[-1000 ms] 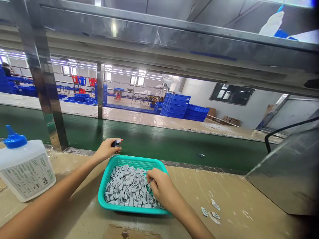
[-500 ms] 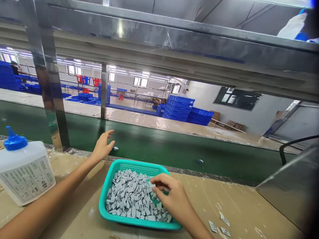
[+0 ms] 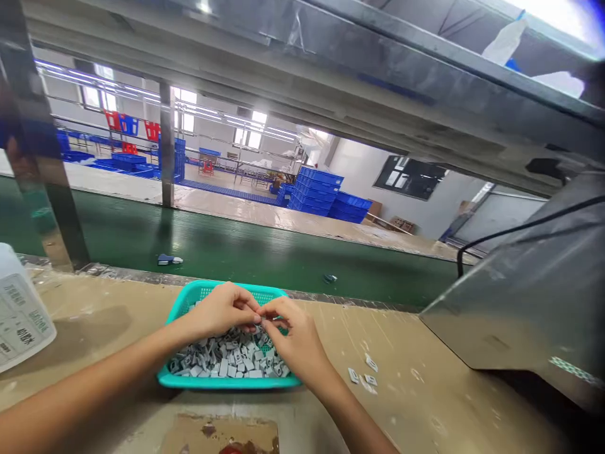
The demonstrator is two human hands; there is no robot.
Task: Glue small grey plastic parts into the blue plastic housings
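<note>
My left hand point(image 3: 229, 310) and my right hand point(image 3: 293, 331) meet fingertip to fingertip above the far part of a green plastic basket point(image 3: 227, 382). Both are closed in a pinch. A small light-grey plastic piece is at the right fingertips, mostly covered by them. What the left fingers hold, if anything, is hidden. Beneath the hands the basket holds a heap of small grey plastic pieces point(image 3: 231, 362), some with a slot in them.
Behind the basket runs a green conveyor belt point(image 3: 265, 261) carrying a dark-blue and white item point(image 3: 169, 259) and a small dark item point(image 3: 329, 278). Several loose grey parts point(image 3: 370, 380) lie right of the basket. A white bottle point(image 3: 21, 315) stands left; a metal housing point(image 3: 515, 302) stands right.
My left hand has come back from over the belt to meet my right hand above the basket. The view has shifted, and more of the blue-and-white item on the belt shows.
</note>
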